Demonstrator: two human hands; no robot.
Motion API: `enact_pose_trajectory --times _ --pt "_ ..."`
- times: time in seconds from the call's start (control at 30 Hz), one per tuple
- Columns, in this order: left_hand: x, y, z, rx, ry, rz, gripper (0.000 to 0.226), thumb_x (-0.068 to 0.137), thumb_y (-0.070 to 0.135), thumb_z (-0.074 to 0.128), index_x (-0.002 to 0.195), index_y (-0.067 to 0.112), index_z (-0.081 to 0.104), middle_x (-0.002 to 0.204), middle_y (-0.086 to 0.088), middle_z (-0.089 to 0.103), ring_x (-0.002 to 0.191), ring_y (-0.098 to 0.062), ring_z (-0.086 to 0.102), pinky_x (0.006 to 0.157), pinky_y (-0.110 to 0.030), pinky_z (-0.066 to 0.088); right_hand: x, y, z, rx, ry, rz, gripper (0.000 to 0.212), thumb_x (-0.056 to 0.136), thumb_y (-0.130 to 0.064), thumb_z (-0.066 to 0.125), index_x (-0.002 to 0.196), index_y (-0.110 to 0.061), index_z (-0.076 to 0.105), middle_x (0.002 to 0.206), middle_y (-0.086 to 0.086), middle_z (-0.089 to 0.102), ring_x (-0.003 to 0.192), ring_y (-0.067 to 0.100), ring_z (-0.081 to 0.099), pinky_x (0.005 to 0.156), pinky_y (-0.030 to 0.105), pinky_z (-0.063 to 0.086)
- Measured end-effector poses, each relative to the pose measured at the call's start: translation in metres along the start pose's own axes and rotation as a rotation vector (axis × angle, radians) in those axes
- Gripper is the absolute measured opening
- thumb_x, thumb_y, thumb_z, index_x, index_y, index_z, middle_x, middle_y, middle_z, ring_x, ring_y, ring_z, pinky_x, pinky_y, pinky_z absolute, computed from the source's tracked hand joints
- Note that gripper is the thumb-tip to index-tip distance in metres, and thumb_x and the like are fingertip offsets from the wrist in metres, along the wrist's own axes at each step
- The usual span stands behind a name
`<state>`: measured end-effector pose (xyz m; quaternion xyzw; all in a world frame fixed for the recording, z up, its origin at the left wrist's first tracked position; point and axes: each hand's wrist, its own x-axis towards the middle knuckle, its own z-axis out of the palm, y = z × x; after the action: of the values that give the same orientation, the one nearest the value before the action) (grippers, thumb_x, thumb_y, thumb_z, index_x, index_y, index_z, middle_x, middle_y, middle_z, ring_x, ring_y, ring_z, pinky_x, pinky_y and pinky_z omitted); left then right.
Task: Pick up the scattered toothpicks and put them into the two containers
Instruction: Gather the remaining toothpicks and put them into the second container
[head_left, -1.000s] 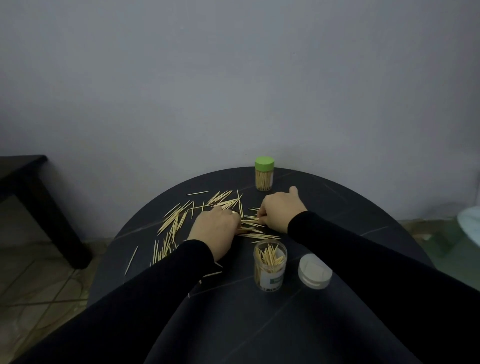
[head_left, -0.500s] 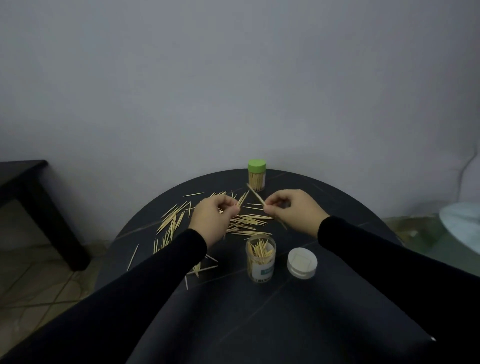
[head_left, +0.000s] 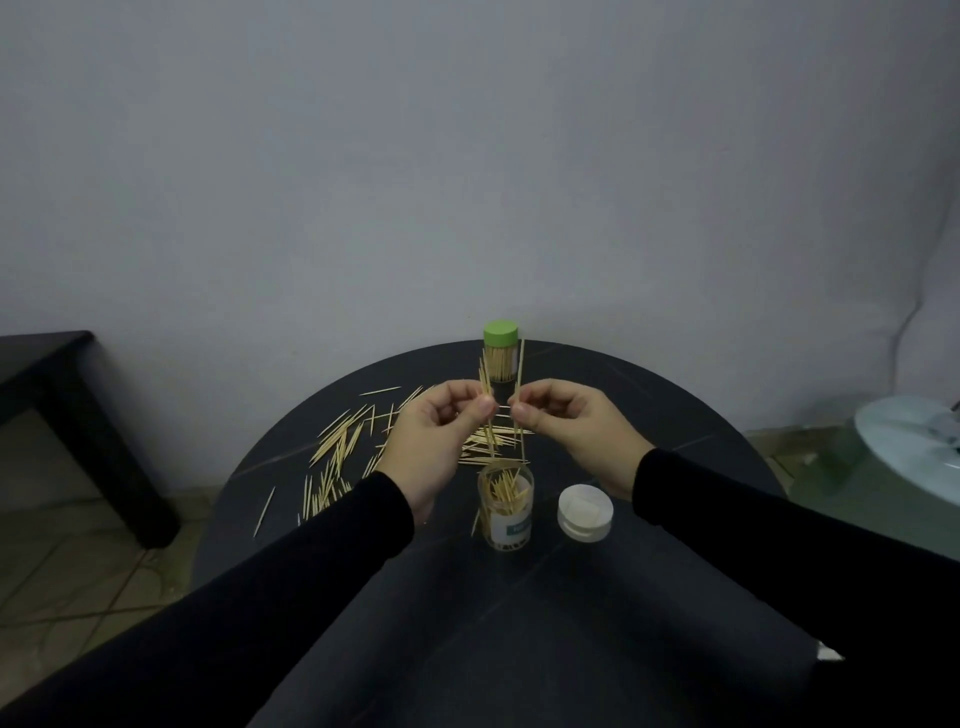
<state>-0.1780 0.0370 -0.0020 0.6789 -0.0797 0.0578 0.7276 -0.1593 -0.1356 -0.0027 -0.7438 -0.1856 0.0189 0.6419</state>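
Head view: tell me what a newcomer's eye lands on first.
Both hands meet at the table's centre: the left hand and the right hand each pinch upright toothpicks above the open container. Loose toothpicks litter the black table to the left, and a green-lidded container stands at the far edge.

A round dark table (head_left: 597, 597) carries scattered toothpicks (head_left: 343, 441) across its left and far part, a green-lidded container (head_left: 501, 351) at the far edge, an open container (head_left: 505, 506) near centre, and a white lid (head_left: 585, 512) just right of it.
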Motion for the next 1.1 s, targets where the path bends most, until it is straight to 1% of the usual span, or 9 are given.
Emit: enact_pose_trajectory --times 0.17,0.3,0.47,0.6,0.67,0.77,0.9,1.03,1.1 --pt "-0.009 -0.016 -0.005 0.083 -0.045 0.019 0.011 0.087 0.006 0.063 0.093 0.016 0.065 0.08 0.004 0.067 0.077 -0.003 0.063 0.069 -0.014 0.049 -0.006 0.008 0.005 -0.004 -0.062 0.033 0.019 0.084 -0.011 0.069 0.103 -0.005 0.07 0.103 0.013 0.07 0.095 0.02 0.066 0.087 0.029 0.055" --pt "-0.015 -0.024 -0.008 0.128 -0.037 0.014 0.013 0.085 0.006 0.065 0.095 0.016 0.065 0.087 -0.002 0.067 0.083 -0.011 0.063 0.074 -0.02 0.052 -0.009 0.011 0.002 -0.117 -0.125 0.028 0.01 0.082 -0.016 0.072 0.092 -0.016 0.072 0.093 -0.001 0.07 0.089 0.01 0.066 0.079 0.023 0.053" --pt "-0.02 -0.029 -0.01 0.132 -0.097 -0.016 0.013 0.084 0.009 0.067 0.096 0.013 0.067 0.097 -0.009 0.068 0.094 -0.02 0.064 0.084 -0.033 0.054 -0.01 0.011 -0.007 -0.278 -0.182 -0.001 0.012 0.082 -0.019 0.072 0.092 -0.026 0.071 0.098 -0.003 0.069 0.097 0.014 0.063 0.085 0.023 0.051" --pt "-0.022 -0.032 -0.016 0.139 -0.125 -0.037 0.021 0.076 0.026 0.075 0.096 0.021 0.069 0.103 -0.009 0.068 0.1 -0.028 0.062 0.088 -0.043 0.053 -0.01 0.008 -0.014 -0.391 -0.217 -0.01 0.018 0.083 -0.026 0.071 0.095 -0.038 0.066 0.1 -0.012 0.067 0.096 0.014 0.059 0.082 0.025 0.048" --pt "-0.023 -0.033 -0.019 0.204 -0.127 0.006 0.022 0.076 0.032 0.074 0.097 0.028 0.069 0.1 0.0 0.068 0.094 -0.025 0.061 0.085 -0.043 0.053 -0.01 0.009 -0.016 -0.447 -0.246 -0.001 0.02 0.083 -0.03 0.071 0.098 -0.042 0.064 0.104 -0.012 0.066 0.096 0.012 0.057 0.084 0.029 0.047" --pt "-0.025 -0.031 -0.021 0.406 -0.105 0.135 0.013 0.086 0.026 0.067 0.097 0.033 0.067 0.091 0.014 0.066 0.081 -0.007 0.056 0.077 -0.038 0.052 -0.01 0.011 -0.017 -0.52 -0.282 0.021 0.026 0.078 -0.042 0.073 0.101 -0.046 0.061 0.106 -0.017 0.064 0.098 0.004 0.054 0.087 0.027 0.046" --pt "-0.021 -0.03 -0.023 0.621 -0.121 0.261 0.014 0.088 0.026 0.064 0.098 0.034 0.069 0.097 0.017 0.064 0.099 -0.003 0.056 0.087 -0.036 0.05 -0.009 0.011 -0.015 -0.629 -0.306 0.036 0.049 0.06 -0.07 0.07 0.105 -0.053 0.057 0.106 -0.024 0.063 0.103 0.002 0.052 0.095 0.036 0.042" --pt "-0.017 -0.025 -0.025 0.699 -0.16 0.312 0.015 0.09 0.031 0.061 0.102 0.034 0.069 0.098 0.016 0.061 0.1 -0.001 0.052 0.087 -0.034 0.048 -0.01 0.003 -0.015 -0.678 -0.325 0.056 0.048 0.067 -0.055 0.076 0.111 -0.043 0.063 0.105 -0.024 0.062 0.105 0.001 0.05 0.095 0.03 0.041" --pt "-0.014 -0.021 -0.028 0.859 -0.221 0.424 0.028 0.094 0.043 0.049 0.113 0.032 0.067 0.107 0.014 0.059 0.103 -0.002 0.046 0.087 -0.029 0.042 -0.01 0.001 -0.015 -0.688 -0.322 0.052 0.044 0.069 -0.051 0.077 0.109 -0.035 0.068 0.102 -0.023 0.062 0.102 -0.001 0.051 0.092 0.027 0.041"
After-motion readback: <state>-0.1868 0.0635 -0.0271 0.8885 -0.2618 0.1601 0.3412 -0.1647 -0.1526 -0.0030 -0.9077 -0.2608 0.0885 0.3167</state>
